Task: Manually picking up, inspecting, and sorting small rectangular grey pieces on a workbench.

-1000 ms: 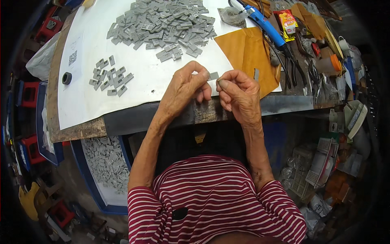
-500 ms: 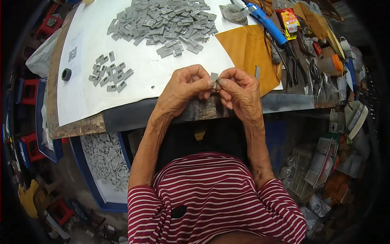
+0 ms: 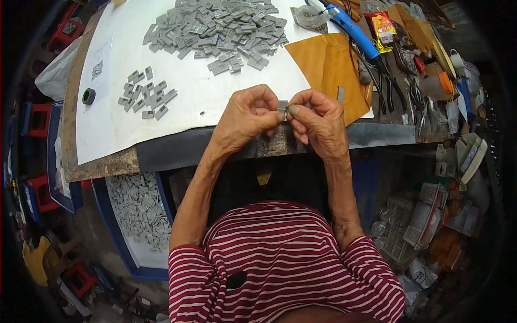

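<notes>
Between the fingertips of both hands, just over the table's front edge, is a small grey rectangular piece (image 3: pixel 283 104). My left hand (image 3: pixel 253 112) pinches it from the left, thumb against forefinger. From the other side my right hand (image 3: pixel 316 116) closes thumb and forefinger at its edge; a tiny thing may be in that pinch, too small to name. To the left on the white sheet (image 3: pixel 199 105) lies a loose group of similar grey pieces (image 3: pixel 156 99). Farther back is a big heap of them (image 3: pixel 215 29).
A brown leather-like sheet (image 3: pixel 323 59) lies at the right, beside a blue power tool (image 3: pixel 355 35), pliers (image 3: pixel 396 89) and a red-yellow packet (image 3: pixel 383 29). A black ring (image 3: pixel 88 97) rests at far left. Below the table stands a blue tray (image 3: pixel 128 253) of grey pieces.
The grey piece sits slightly lower between my fingertips, and my left thumb has shifted a little. Both hands stay at the same place over the table edge.
</notes>
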{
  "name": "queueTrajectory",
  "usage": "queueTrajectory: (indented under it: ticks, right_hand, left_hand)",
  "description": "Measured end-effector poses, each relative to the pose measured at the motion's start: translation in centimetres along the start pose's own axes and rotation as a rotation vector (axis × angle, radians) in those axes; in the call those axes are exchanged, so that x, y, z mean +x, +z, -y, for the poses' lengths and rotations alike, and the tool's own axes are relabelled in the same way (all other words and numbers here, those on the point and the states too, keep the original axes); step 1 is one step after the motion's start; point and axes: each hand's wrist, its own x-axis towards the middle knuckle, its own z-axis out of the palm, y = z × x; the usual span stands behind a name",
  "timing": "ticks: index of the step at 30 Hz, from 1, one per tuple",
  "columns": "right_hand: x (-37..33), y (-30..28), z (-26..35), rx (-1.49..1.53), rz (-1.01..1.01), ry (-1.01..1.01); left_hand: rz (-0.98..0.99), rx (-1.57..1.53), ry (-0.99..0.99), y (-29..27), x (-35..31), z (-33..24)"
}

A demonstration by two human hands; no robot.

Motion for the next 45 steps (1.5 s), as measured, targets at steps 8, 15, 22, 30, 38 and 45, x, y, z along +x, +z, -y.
queueTrajectory:
  ticks: [8, 15, 22, 30, 38, 45]
  right_hand:
    - [0.1, -0.3, -0.3, -0.130, -0.003, -0.019]
    - [0.0, -0.2, -0.8, -0.088, -0.071, -0.034]
    - [-0.2, -0.2, -1.1, -0.082, -0.093, -0.035]
    - [-0.3, -0.2, -1.5, -0.076, -0.103, -0.029]
    - [-0.1, -0.3, -1.4, -0.065, -0.073, 0.004]
    - [-0.2, 0.0, -0.9, -0.156, -0.021, -0.006]
  left_hand:
    - [0.032, 0.099, 0.003, 0.6, -0.4, -0.6]
    - [0.015, 0.066, 0.052, 0.1, 0.0, 0.4]
    - [-0.057, -0.054, 0.010, 0.4, -0.1, 0.2]
    - [-0.177, 0.057, 0.109, 1.0, -0.1, 0.9]
    - [-0.188, 0.070, 0.106, 1.0, -0.1, 0.7]
    - [-0.204, 0.148, 0.111, 1.3, -0.2, 0.6]
